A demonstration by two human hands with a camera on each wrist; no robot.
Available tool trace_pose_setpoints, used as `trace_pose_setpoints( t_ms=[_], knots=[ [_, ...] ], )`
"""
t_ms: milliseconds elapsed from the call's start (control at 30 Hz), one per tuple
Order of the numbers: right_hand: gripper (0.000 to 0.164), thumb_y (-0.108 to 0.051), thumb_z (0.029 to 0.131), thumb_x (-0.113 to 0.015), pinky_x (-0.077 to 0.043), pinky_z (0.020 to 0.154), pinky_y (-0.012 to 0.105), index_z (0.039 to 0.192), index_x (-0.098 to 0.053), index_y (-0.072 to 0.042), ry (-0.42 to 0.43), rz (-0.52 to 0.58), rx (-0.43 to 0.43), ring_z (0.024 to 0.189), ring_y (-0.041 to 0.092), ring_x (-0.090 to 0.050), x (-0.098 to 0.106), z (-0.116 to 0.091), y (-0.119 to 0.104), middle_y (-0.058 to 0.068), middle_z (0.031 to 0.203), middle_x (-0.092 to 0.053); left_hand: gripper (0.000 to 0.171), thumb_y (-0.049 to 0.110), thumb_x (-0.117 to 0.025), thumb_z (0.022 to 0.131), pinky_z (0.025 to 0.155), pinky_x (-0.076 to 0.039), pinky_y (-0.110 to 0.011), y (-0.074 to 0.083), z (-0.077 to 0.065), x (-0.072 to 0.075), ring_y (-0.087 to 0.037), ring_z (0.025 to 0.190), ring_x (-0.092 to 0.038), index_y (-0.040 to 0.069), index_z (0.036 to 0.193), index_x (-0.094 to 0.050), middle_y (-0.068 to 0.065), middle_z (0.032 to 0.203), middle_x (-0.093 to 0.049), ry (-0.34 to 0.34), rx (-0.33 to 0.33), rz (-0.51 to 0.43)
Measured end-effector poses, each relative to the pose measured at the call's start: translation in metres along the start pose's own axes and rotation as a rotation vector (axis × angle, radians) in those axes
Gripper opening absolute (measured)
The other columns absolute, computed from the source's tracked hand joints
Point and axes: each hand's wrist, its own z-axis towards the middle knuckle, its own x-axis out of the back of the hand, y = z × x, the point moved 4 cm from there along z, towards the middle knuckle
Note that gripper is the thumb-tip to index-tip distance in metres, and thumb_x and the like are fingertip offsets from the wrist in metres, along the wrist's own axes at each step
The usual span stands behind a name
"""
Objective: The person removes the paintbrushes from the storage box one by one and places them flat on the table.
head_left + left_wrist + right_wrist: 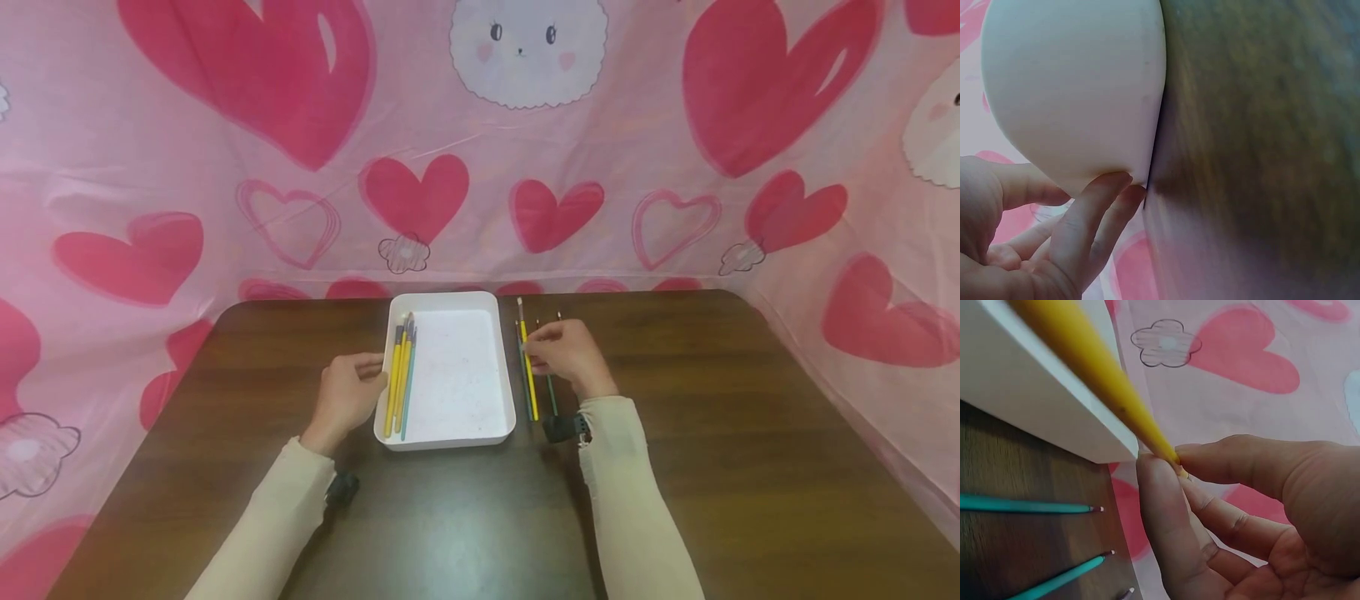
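Beside the tray (459,375), the right hand (567,353) pinches a paintbrush (532,389).

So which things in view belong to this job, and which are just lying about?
In the job, by the look of it:
white tray, gripped by the left hand
yellow brush, held in the right hand
brushes in the tray
green brushes beside the tray

Just setting:
wooden table
pink heart-print cloth
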Motion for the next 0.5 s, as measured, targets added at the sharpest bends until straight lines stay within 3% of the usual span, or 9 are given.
trace_pose_setpoints(
  t_ms=[267, 500],
  knots=[
    [0.028, -0.015, 0.096, -0.069, -0.063, 0.080, 0.034, 0.116, -0.069, 0.004, 0.022, 0.038, -0.004, 0.078, 0.019, -0.070, 0.008, 0.000, 0.004, 0.020, 0.111, -0.069, 0.046, 0.022, -0.062, 0.100, 0.103, -0.054, -0.050, 0.000, 0.000, -0.001, -0.034, 0.123, -0.066, 0.007, 0.143, -0.059, -0.017, 0.139, -0.064, 0.000, -0.005, 0.005],
    [0.028, -0.017, 0.097, -0.068, -0.062, 0.088, 0.040, 0.116, -0.069, 0.003, 0.041, 0.038, -0.021, 0.086, 0.023, -0.070, 0.015, 0.003, 0.008, 0.020, 0.114, -0.069, 0.046, 0.022, -0.063, 0.100, 0.103, -0.054, -0.050, 0.001, 0.000, 0.000, -0.035, 0.123, -0.066, 0.007, 0.143, -0.059, -0.016, 0.140, -0.064, 0.003, -0.007, 0.000]
  ],
)
